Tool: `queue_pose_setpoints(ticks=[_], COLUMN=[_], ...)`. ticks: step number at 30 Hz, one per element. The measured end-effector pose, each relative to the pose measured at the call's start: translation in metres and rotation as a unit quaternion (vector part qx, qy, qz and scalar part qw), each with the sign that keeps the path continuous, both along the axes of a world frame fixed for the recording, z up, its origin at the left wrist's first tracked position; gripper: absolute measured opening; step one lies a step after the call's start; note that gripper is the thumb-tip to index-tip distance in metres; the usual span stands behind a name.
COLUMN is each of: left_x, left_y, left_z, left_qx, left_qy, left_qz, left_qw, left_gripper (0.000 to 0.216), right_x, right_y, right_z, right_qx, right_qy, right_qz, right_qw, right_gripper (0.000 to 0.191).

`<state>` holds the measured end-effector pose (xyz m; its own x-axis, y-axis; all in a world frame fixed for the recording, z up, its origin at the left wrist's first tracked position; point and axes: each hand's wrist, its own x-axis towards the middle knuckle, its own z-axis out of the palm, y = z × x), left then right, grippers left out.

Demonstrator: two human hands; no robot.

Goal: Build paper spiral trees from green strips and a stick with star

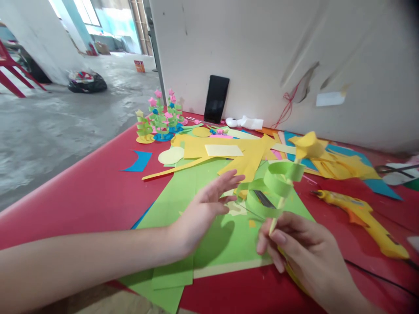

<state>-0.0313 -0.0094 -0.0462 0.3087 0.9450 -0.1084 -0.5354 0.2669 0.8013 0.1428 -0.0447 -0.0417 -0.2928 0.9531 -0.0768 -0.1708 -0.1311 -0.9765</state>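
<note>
The largest thing here is a scuffed white upright wall [255, 48], which stands behind a red smooth-topped surface [98, 183]; to the left is the grey concrete floor [121, 96]. On the surface lie several light green flat paper sheets [242, 246], overlapping each other, and beyond them a pile of yellow cut paper pieces [196, 148]. Above the green sheets are the two hands. The left hand [196, 216] has its fingers spread apart and holds nothing; its fingertips are near the loose end of a light green curled paper strip [278, 185], but whether they touch it I cannot tell. The grip of the right hand [307, 250] is pinched on a pale thin stick [273, 224], between thumb and fingers. The strip winds around this stick, above the right hand, and a yellow puffy paper star [308, 146] sits at its tilted top. To the right lies a yellow plastic glue gun [360, 213], with its nozzle toward the papers. Three small green curled-paper trees [159, 120] with stars on top stand at the far left edge. A black rectangular phone [216, 100] leans against the wall. Smaller is a blue curved paper scrap [140, 161], left of the yellow pieces.
</note>
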Motion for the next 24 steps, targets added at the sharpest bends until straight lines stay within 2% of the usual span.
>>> queue_pose_setpoints(ticks=[9, 14, 20, 24], left_x=[0.0, 0.001, 0.002, 0.002], left_y=[-0.005, -0.01, -0.008, -0.008], left_z=[0.016, 0.016, 0.017, 0.02], left_qx=[-0.009, -0.021, -0.089, -0.073], left_qy=[-0.049, -0.069, -0.051, -0.029], left_qz=[-0.054, -0.026, -0.026, -0.039], left_qw=[0.997, 0.997, 0.994, 0.996], left_gripper=[0.04, 0.031, 0.022, 0.015], right_x=[-0.004, -0.002, -0.004, -0.006], right_y=[0.004, 0.005, 0.0, -0.003], right_z=[0.006, 0.007, 0.007, 0.007], right_qx=[-0.003, -0.004, -0.04, -0.048], right_qy=[-0.037, -0.053, -0.051, -0.061], right_qz=[-0.039, -0.043, -0.013, -0.006], right_qw=[0.999, 0.998, 0.998, 0.997], right_gripper=[0.01, 0.012, 0.014, 0.016])
